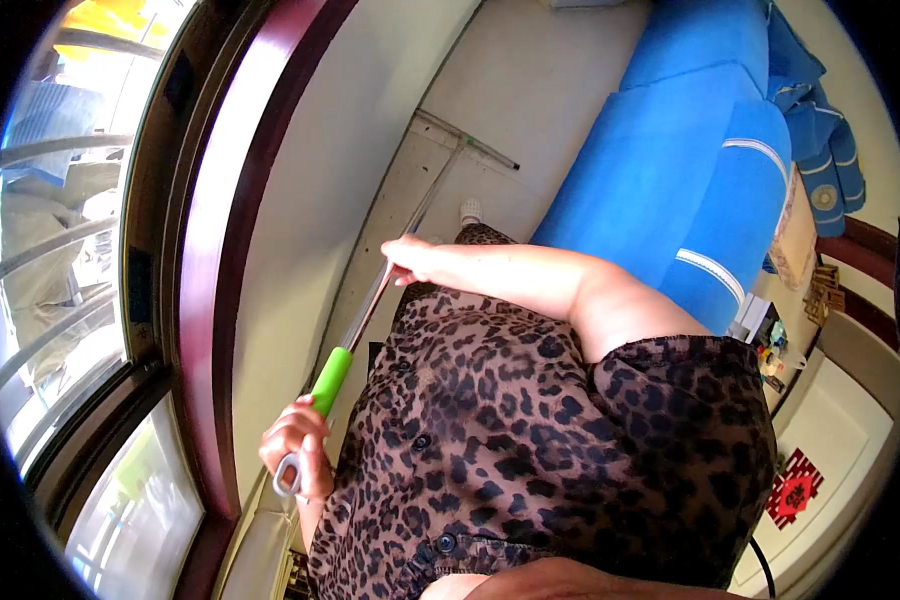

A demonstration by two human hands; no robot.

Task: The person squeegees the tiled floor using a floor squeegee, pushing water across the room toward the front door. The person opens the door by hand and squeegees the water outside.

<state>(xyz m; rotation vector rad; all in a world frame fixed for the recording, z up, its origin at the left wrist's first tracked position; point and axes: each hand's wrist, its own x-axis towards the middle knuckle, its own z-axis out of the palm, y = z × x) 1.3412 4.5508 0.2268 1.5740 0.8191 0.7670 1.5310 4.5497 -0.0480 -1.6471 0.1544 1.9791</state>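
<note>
Your brown leopard-print shirt is nearest; your left hand curls round the green grip, your right hand closes on the long silver metal T-headed pole, slanting near-left to far-right, crossbar down on pale floor.

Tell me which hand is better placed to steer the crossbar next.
Right, probably: the right hand grips the pole nearer the crossbar, while the left hand holds the green handle at the opposite end.
</note>
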